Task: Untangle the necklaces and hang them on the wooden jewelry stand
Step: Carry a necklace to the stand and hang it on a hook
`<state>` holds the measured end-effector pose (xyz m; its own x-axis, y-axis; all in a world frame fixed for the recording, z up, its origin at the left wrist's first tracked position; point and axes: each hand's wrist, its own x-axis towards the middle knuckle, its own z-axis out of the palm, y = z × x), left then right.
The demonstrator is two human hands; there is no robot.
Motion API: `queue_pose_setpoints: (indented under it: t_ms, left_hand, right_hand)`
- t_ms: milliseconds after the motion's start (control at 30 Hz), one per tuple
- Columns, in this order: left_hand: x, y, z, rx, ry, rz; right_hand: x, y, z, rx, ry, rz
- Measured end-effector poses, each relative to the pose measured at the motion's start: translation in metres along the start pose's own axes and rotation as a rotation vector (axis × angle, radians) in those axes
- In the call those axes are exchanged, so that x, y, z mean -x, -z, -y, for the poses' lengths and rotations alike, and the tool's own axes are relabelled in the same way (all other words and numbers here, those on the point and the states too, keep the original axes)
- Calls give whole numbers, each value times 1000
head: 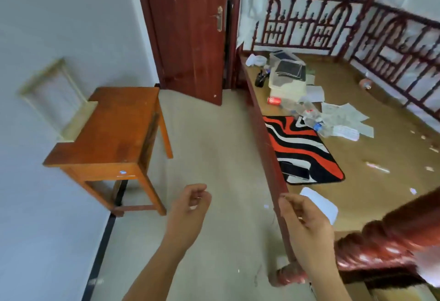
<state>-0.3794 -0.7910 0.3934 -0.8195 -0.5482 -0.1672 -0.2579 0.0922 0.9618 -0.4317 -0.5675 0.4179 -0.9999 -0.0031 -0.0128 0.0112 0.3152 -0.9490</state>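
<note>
My left hand [192, 203] is raised over the floor with its fingers curled in, and a small glint shows at the fingertips. My right hand [302, 217] is level with it, by the bed's side rail, thumb and forefinger pinched together. A very faint thin strand, apparently a necklace [273, 218], hangs below the right fingertips; motion blur hides most of it. No wooden jewelry stand is in view.
A small orange wooden table [112, 129] stands by the left wall. A dark red door [190, 34] stands ajar ahead. On my right is a red wooden bed frame [269, 148] bearing a striped mat [302, 150], papers, bottles and a plastic box. Beige floor lies between them.
</note>
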Motion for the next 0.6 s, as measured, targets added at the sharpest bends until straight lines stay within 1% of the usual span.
queue_pose_setpoints:
  t_ms: [100,233,367,433,600]
  left_hand:
    - [-51,12,-4,6,-10,-44]
    - [-127,24,6,-24,62,-104]
    - [-218,38,-2,-53,109,-244]
    - [-254,52,-20,-70,118,-326]
    - [-324,104,-51,-30,139,-530]
  right_hand:
    - [-43,-46,9,-40,14,61]
    - [-115,-116,3,-42,8,202]
    - [-212,-194,4,-48,7,377]
    - [-256,-230,20,-39,23,476]
    - [-343,-317,95,-31,106,685]
